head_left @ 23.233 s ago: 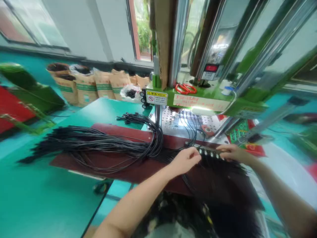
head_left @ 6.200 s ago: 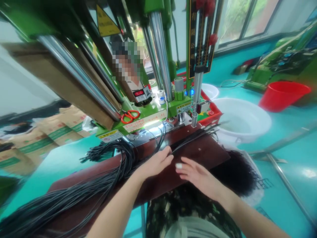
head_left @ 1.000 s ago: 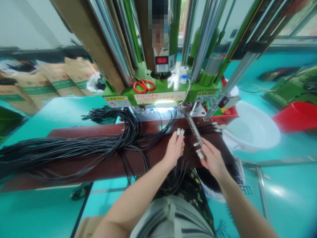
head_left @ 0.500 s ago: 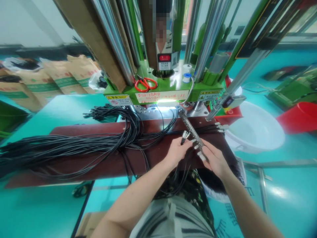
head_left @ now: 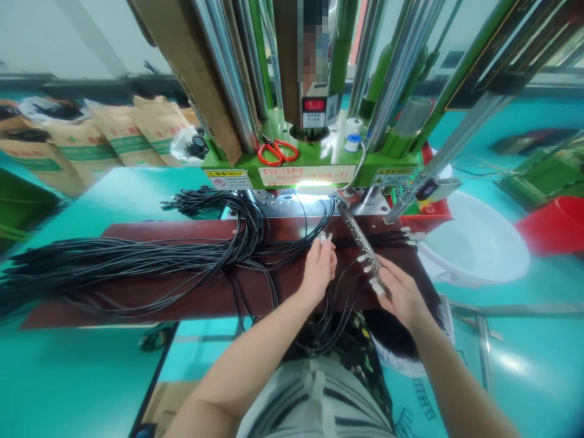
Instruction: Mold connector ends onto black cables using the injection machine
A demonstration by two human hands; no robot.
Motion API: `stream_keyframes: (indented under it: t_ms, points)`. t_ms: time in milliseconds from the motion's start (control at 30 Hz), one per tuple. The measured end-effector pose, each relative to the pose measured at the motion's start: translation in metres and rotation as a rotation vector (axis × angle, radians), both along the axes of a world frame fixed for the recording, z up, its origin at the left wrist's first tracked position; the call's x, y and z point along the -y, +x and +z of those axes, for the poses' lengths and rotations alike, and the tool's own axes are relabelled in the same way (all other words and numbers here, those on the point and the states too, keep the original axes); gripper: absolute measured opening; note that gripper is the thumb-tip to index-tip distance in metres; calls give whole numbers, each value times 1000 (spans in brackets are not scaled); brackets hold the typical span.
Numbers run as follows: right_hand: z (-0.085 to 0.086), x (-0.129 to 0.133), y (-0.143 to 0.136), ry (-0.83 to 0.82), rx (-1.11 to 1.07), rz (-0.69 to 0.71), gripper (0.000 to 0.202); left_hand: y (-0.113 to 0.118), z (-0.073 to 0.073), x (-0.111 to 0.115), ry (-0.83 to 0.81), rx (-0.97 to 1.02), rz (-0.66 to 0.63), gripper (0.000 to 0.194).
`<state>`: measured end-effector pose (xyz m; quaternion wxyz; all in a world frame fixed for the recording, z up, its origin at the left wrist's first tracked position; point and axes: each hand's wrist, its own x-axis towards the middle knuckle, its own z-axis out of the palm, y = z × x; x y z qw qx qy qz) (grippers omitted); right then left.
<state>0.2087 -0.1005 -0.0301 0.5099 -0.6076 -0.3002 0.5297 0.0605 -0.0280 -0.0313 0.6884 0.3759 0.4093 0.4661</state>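
Note:
My left hand [head_left: 319,267] is closed round a few cable ends, whose light metallic connectors [head_left: 325,237] stick out above the fingers. To its right, my right hand [head_left: 399,289] grips the lower end of a long metal bar [head_left: 360,238]. The bar slants up and left, its far end near the machine's lit metal plate. Several small connectors sit along the bar's lower left side, with thin black cables hanging from them. A large bundle of black cables [head_left: 182,258] lies on the dark red board [head_left: 292,291] left of my hands.
The green press [head_left: 319,173] stands ahead, with red-handled scissors [head_left: 278,152] and a blue-and-white spool [head_left: 353,142] on its ledge. More connector ends [head_left: 410,236] lie at the board's right. Beyond are a white basin [head_left: 474,243] and a red bucket [head_left: 554,225]. Paper sacks [head_left: 114,134] stand far left.
My left hand has moved away from the bar to the left, connectors now pointing up from its fingers. My right hand still holds the bar. The whole view has shifted slightly.

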Motion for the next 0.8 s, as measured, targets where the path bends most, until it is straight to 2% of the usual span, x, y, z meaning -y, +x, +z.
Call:
stream_keyframes:
  t_ms: [133,267,533,700,800]
  points:
    - [0,0,2,7,10,57,48,3,-7,1,47,-145,-97,29]
    - [3,0,3,-27,44,111,51,4,-13,0,120,-231,-104,27]
    - [0,-3,6,-28,132,123,53,-1,-10,-1,75,-191,-76,29]
    - [3,0,1,81,353,205,48,-2,-9,0,25,-189,-53,31]
    - [6,2,-3,50,313,182,47,-2,-9,0,66,-199,-63,33]
